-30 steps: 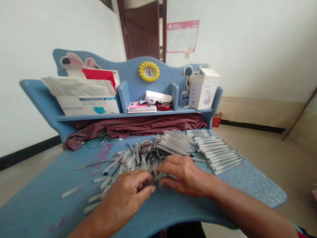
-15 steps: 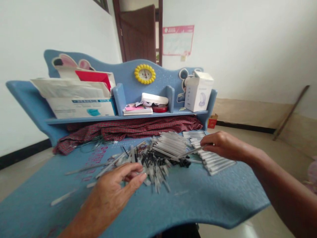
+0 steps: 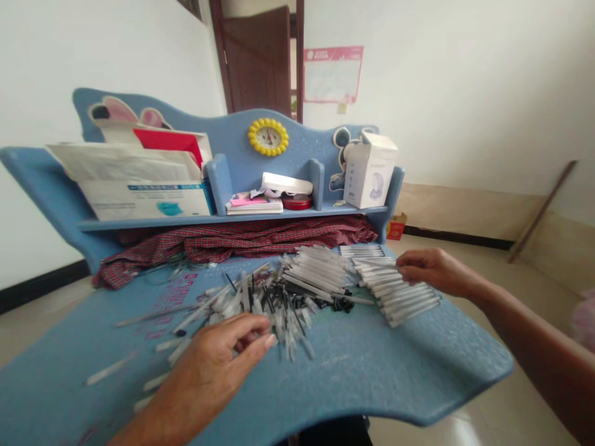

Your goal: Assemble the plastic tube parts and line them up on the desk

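Right hand: you have carried it further right, from above the stack of pale tubes point(image 3: 316, 272) half a second ago to the neat row of pen-like rods point(image 3: 409, 303); your right hand point(image 3: 430, 269) pinches one thin rod point(image 3: 379, 265) between thumb and fingers.
Held rod: it lies over the far part of that row; you cannot tell from this angle whether it touches.
Left hand: your left hand point(image 3: 223, 356) stays by the loose pile point(image 3: 246, 300), its fingers loosely curled; whether anything sits inside them you cannot tell.
Hands apart: a second ago they met at the pile; now they are well apart.
Black pieces: a dark cluster point(image 3: 343, 303) lies just beside the stack, on the blue desk point(image 3: 372, 359).
Meaning: the rod in your grip seems away from the jumble, but not yet released.
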Demonstrator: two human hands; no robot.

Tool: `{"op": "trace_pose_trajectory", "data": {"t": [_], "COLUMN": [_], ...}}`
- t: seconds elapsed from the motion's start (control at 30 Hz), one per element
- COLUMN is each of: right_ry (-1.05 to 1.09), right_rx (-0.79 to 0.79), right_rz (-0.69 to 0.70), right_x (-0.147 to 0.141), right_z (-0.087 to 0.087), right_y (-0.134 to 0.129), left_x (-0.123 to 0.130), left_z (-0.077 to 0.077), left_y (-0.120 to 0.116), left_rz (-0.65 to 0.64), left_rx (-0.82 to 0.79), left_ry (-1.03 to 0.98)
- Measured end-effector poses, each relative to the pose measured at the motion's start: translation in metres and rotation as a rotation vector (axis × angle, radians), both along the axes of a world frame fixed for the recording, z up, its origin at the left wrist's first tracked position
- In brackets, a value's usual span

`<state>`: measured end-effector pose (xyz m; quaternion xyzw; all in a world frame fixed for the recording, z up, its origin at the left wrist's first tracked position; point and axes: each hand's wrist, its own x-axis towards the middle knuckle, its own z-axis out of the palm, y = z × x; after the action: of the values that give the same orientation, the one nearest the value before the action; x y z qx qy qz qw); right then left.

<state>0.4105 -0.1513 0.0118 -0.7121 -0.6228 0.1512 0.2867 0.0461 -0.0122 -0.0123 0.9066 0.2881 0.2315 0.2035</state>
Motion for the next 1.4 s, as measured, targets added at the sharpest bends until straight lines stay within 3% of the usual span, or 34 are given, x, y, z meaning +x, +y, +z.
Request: {"op": "trace_pose_trajectory", "data": {"t": [0.23, 0.37, 0.57, 0.9, 1.4], "right_ry": [-0.154, -0.293, -0.369, -0.289, -0.316], "right_rx": [-0.076, -0.086, -0.122, -0.237, -0.184], "right_rz": [0.215, 0.237, 0.191, 0.095, 0.077], "right_x": [-0.08, -0.104, -0.108, -0.125, -0.137], "right_z": [0.008, 0.003, -0.009, -0.027, -0.037], "right_y": [-0.004, -0.003, 0.001, -0.021, -0.012], "left_x": [0.003, 0.003, 0.002, 0.004, 0.006], "left_z": [0.001, -0.002, -0.005, -0.008, -0.013], "left_y": [-0.005, -0.007, -0.006, -0.008, -0.009], "left_rz": [-0.052, -0.105, -0.12, -0.128, -0.152], "left_rx": [0.139, 0.18, 0.207, 0.262, 0.335], "left_ry": [0.059, 0.106, 0.119, 0.125, 0.0]}}
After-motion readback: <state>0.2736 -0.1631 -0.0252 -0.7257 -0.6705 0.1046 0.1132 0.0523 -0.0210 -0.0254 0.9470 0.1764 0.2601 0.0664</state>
